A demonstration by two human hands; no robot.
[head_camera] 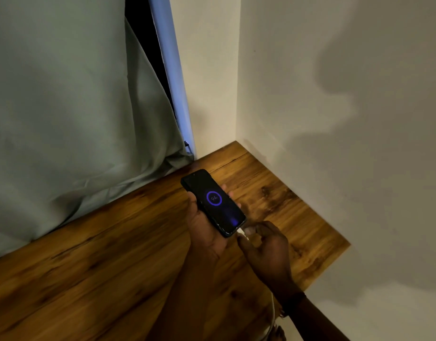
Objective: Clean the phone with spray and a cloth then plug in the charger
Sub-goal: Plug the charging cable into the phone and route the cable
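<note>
A black phone [213, 202] lies face up in my left hand [207, 232], held a little above the wooden table [94, 262]. Its screen glows with a purple ring and a number inside. My right hand [263, 244] sits just below the phone's near end, thumb and fingertips pinched on the white charger plug [242, 231] where it meets the phone. The white cable [273, 313] trails down under my right wrist toward the bottom edge. No spray bottle or cloth is in view.
A grey-green curtain [64, 119] hangs at the left and drapes onto the table's far edge. Cream walls [335, 119] close the corner behind and to the right. The table's right edge [345, 244] ends near the wall.
</note>
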